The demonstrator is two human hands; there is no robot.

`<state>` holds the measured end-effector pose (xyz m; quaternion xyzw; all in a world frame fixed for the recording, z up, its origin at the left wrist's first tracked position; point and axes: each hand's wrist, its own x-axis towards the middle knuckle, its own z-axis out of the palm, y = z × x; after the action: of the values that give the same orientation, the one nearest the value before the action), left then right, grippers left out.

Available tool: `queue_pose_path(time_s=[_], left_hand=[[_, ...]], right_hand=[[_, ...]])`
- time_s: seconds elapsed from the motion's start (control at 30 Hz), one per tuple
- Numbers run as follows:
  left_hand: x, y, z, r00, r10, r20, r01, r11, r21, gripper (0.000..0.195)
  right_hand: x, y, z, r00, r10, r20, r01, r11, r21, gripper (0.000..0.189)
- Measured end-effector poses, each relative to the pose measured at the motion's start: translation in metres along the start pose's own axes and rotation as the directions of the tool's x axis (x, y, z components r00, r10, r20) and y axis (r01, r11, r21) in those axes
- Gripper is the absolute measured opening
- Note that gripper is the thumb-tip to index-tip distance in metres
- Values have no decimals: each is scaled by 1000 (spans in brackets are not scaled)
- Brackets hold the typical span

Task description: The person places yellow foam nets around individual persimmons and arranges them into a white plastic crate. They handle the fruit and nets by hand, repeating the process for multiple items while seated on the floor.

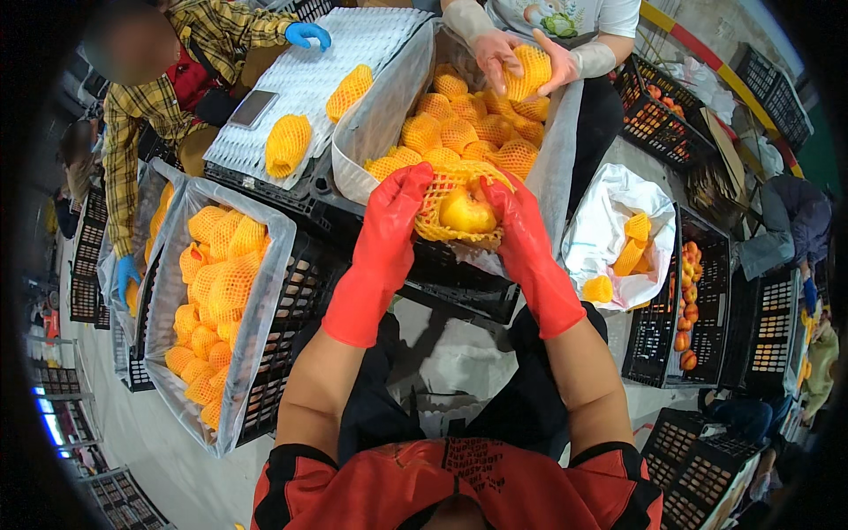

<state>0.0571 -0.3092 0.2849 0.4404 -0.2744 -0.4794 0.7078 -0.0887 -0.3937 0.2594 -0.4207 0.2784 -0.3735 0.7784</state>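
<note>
My left hand (397,215), in a red rubber glove, grips one side of a yellow foam fruit net (438,192). A yellow-orange fruit (467,211) sits in the net, its top showing through the opening. On the other side, my right hand (520,218), gloved the same way, holds the net's edge. Just beyond both hands is a crate lined with white plastic (351,179), full of netted fruits (457,134). Two more netted fruits lie on a white woven-textured sheet (288,146) to the left.
A lined crate of netted fruits (285,232) stands at left. On the right are a white sack (583,225) with foam nets and a black crate of bare fruits (722,298). Across from me, a co-worker's gloved hands (563,66) hold a netted fruit; another co-worker's blue-gloved hand (308,34) rests near a phone (254,109).
</note>
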Motion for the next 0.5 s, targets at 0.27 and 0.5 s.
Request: queue_pose_path(time_s=[0.27,0.5], left_hand=[[7,-6,-12,1000,-7,8,7,999,-48,33],[3,-1,-5,998,-11,59,0,983,183,27]], right_hand=[[-2,14,-10,996,29,-79,-25,998,50,59],[-2,1,11,994,-30,-107,20,996,-89,56]])
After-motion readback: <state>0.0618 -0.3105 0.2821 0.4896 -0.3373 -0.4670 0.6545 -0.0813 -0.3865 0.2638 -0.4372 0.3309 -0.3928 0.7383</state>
